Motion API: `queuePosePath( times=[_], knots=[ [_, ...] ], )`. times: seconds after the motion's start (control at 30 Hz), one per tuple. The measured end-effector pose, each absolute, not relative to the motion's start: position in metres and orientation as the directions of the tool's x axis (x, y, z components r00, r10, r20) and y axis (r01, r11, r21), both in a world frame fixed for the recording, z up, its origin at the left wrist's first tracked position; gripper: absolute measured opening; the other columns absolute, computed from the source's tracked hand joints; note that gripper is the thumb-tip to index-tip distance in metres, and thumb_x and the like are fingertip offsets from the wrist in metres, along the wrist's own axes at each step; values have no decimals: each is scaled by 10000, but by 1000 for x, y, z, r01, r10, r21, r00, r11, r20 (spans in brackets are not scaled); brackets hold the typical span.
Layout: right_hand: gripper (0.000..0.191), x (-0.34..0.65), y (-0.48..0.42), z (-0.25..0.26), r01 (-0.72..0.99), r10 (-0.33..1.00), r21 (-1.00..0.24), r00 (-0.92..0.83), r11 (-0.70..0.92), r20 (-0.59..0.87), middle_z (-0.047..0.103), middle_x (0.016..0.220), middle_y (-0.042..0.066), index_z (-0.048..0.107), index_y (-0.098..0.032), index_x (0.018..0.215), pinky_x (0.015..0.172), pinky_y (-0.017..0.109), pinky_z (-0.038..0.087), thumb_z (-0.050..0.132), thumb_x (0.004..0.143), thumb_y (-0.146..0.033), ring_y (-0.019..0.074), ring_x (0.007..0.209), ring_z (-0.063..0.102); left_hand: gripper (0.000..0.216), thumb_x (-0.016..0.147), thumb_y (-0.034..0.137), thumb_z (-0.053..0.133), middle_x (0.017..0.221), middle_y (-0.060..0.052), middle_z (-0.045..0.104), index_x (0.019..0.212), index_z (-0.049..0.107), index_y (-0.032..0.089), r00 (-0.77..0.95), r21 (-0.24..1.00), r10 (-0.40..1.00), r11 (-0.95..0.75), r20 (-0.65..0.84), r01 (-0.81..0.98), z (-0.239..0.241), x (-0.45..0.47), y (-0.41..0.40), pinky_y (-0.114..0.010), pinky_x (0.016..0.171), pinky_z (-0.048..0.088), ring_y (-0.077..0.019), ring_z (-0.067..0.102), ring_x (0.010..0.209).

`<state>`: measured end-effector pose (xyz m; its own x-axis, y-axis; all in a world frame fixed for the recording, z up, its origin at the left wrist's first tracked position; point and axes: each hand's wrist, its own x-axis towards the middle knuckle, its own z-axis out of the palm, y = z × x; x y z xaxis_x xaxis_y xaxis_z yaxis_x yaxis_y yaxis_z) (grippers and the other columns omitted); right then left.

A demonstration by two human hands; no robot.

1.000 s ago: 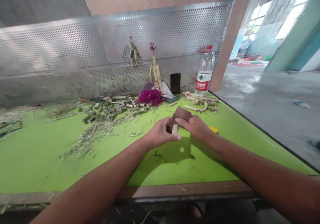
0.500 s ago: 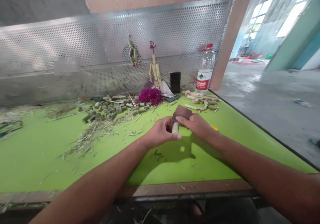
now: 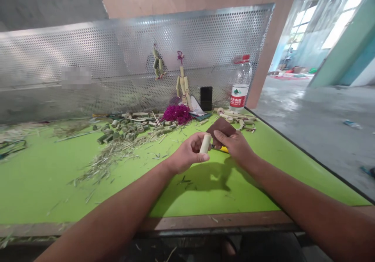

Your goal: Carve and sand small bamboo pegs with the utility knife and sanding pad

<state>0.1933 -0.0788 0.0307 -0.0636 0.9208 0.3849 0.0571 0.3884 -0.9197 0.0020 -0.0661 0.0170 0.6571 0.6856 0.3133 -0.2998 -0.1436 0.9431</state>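
My left hand (image 3: 187, 155) is closed around a short pale bamboo cylinder (image 3: 204, 143), which stands up between thumb and fingers above the green table (image 3: 43, 184). Right beside it, my right hand (image 3: 235, 145) pinches a dark brown piece of sandpaper (image 3: 221, 128). The sandpaper is now clear of the cylinder, just to its right. A yellow object (image 3: 224, 149) shows on the table under my right hand.
Cut bamboo pieces (image 3: 125, 127) and shavings (image 3: 102, 162) litter the table's left and back. Purple yarn (image 3: 176, 113), a black phone (image 3: 206, 98), a water bottle (image 3: 240, 84) and more bamboo pieces (image 3: 234, 117) stand by the perforated metal panel (image 3: 88, 66), where two bamboo figures (image 3: 183, 84) hang.
The sandpaper was wrapped over the cylinder's top; my right hand has drawn it off to the right, and my left hand has raised and bared the cylinder.
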Motion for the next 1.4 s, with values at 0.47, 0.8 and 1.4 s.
queuePosePath(
  times=[0.47,0.8,1.4],
  knots=[
    [305,189,-71,21,-338,986,-935,-81,107,142,725,773,46,709,-164,870,591,269,557,840,627,-294,154,635,654,729,651,314,840,1032,-71,585,1258,472,148,585,954,756,-268,293,-131,18,3,-57,-258,720,457,-167,573,885],
    [387,180,-72,20,-126,982,-980,-91,154,166,730,833,47,722,-154,922,660,302,545,842,583,-298,169,716,656,697,760,329,734,1029,-98,654,1348,390,180,581,784,775,-514,250,348,26,-3,-66,-334,716,517,-215,643,867],
    [336,181,-79,32,157,917,-905,-119,395,380,615,605,-13,640,-159,818,471,238,437,754,700,-452,101,484,504,605,709,351,775,944,-54,601,1202,503,131,659,911,716,-396,229,113,25,1,-63,-262,672,444,-156,554,789]
  ],
)
